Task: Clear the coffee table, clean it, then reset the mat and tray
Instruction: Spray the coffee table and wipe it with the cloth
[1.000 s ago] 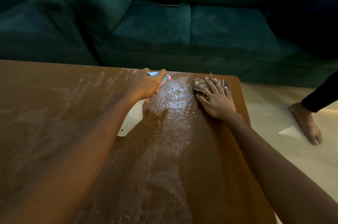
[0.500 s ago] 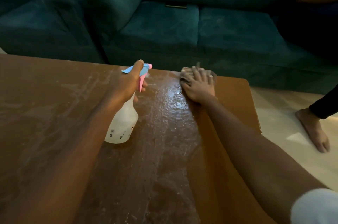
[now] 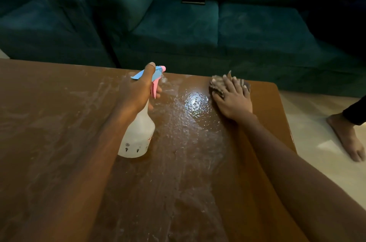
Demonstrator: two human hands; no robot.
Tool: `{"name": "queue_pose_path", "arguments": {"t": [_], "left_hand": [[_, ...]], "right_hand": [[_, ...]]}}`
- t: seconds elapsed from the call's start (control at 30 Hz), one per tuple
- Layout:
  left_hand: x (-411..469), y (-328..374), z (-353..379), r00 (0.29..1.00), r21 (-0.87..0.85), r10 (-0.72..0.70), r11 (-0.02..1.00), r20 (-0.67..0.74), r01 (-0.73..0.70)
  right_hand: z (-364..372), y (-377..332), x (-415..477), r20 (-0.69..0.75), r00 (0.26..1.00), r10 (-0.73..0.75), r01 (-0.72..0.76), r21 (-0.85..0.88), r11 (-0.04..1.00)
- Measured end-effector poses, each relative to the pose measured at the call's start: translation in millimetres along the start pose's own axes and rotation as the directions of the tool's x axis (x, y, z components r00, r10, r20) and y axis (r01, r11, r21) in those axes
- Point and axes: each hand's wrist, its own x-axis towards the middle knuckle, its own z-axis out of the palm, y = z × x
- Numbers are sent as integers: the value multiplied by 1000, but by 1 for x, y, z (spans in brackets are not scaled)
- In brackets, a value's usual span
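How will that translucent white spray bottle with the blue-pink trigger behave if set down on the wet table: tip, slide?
Probably steady: the translucent white spray bottle widens below its narrow neck. Likely to slide if nudged, since the brown tabletop beside it glistens wet. Seemingly light: the left hand holds it by the neck alone.

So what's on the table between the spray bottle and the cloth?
No object: the head view shows only wet tabletop, beaded droplets and a bright glare, between spray bottle and cloth.

spray bottle [image 3: 136, 139] on the coffee table [image 3: 59, 123], left of the cloth [image 3: 217, 83]; sofa [image 3: 178, 24] behind.
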Motion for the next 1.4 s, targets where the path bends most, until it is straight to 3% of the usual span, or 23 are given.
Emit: {"name": "queue_pose_path", "arguments": {"t": [0.13,0.3,0.43,0.5,0.57,0.67,1.07,1.4], "left_hand": [[-6,0,1,1000,-5,5,1000,-30,-5],[-3,-3,0,999,10,26,1000,-35,-25],[-2,-4,-2,999,25,32,999,-30,-31],[-4,-3,-3,999,16,36,999,-37,-36],[-5,-2,-5,999,0,38,999,-34,-38],[-7,-2,-6,999,-4,50,999,-21,-50],[-12,6,11,983,134,161,976,84,-172],[-69,1,-7,997,307,43,950,58,-59]], "right_hand": [[2,-36,45,37,999,-4,3,16,1000],[7,-87,29,103,953,-284,286,-7,958],[12,-64,-21,86,901,-426,428,-3,904],[13,-37,-32,39,947,-319,320,-13,947],[10,-19,-34,2,993,-120,120,-17,993],[10,-16,-43,-5,1000,27,-27,-24,999],[10,-20,-59,9,998,61,-61,5,998],[4,-16,-73,54,999,-4,4,9,1000]]}}
